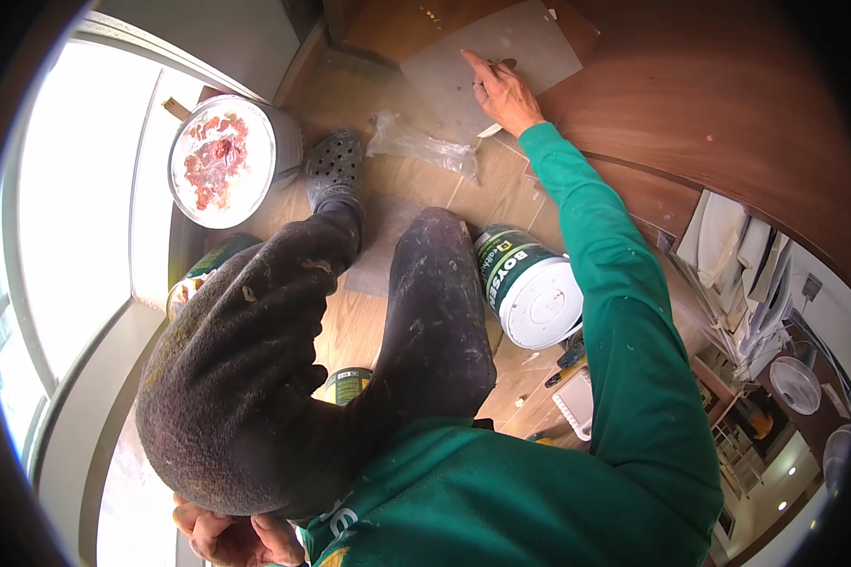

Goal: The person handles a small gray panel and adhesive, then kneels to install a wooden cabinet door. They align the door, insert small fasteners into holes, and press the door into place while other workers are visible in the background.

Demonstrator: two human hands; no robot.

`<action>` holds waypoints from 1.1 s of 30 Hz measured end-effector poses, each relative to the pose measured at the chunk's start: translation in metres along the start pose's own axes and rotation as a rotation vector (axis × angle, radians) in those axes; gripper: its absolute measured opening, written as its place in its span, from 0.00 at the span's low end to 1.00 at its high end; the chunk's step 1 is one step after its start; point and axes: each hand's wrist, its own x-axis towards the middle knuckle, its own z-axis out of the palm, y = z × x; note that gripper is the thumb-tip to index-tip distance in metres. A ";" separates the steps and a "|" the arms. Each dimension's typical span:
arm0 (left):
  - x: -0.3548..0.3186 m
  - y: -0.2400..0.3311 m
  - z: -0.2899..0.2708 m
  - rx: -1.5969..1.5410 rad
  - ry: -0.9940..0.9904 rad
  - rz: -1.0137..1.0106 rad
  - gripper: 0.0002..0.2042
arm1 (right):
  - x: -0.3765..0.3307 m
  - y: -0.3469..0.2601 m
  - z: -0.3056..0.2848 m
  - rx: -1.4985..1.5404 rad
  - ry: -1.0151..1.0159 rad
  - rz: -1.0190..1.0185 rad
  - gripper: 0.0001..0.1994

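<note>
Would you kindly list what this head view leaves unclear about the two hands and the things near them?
- Right hand on the grey sheet: a thin tool seems to be under the fingers, too small to identify.
- Left hand: cut by the lower edge and tucked under the dark trouser knee; grip unreadable.
- Small green can: mostly hidden behind the legs.

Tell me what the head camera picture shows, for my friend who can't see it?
A person in a green long-sleeved top sits on a wooden floor, the right hand reaching out to press on a grey sheet. The left hand rests low beside them. A white-lidded paint can lies near their dark trousers.
</note>
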 end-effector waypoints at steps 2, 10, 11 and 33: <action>0.002 -0.002 0.002 -0.031 0.007 -0.005 0.13 | -0.003 0.002 -0.002 0.006 -0.018 0.021 0.31; 0.002 0.000 0.003 0.021 0.022 0.004 0.13 | -0.007 0.002 0.001 0.051 0.034 0.049 0.32; 0.003 0.001 0.002 0.022 0.016 0.005 0.13 | -0.007 0.002 0.000 0.057 0.037 0.057 0.32; -0.007 -0.003 -0.004 0.073 0.067 -0.062 0.14 | -0.006 0.006 -0.003 0.021 0.043 0.009 0.28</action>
